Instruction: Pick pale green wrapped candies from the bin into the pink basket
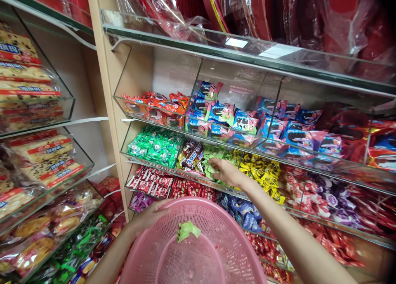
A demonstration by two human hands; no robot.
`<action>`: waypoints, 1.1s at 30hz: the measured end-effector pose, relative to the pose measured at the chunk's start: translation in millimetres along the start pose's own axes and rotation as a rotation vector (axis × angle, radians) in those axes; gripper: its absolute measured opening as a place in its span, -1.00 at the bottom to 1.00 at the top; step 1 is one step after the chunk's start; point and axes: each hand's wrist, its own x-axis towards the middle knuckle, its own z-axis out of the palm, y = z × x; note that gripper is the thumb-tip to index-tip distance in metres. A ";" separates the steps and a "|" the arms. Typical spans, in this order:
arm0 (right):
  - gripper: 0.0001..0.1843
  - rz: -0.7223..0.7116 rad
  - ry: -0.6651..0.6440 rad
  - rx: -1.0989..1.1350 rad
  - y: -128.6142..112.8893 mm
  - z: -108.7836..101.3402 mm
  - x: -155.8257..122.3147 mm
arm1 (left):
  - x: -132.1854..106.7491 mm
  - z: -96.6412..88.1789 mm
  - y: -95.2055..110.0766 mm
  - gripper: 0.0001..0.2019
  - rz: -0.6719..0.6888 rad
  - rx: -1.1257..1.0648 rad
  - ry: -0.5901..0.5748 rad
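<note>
A pink plastic basket with mesh walls tilts toward me at the bottom centre. My left hand grips its rim on the left side, the fingertips partly hidden by the rim. A few light-green wrapped candies lie inside the basket. My right hand reaches into a shelf bin of similar light-green candies. Its fingers are stretched out and slightly apart at the candies, with nothing visible held in them. Snickers bars lie just left of that hand, and yellow-wrapped candies lie to its right.
Clear dividers and glass shelf edges frame the bins. Green packets, blue-and-pink cookie packs and red packets fill nearby bins. Packaged pastries stand on the left shelves. Red plastic-wrapped goods hang over the top shelf.
</note>
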 end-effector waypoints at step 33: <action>-0.42 -0.064 0.071 0.119 -3.4 -18.5 -2.9 | -0.6 1.1 3.3 -0.44 -0.034 -0.045 0.039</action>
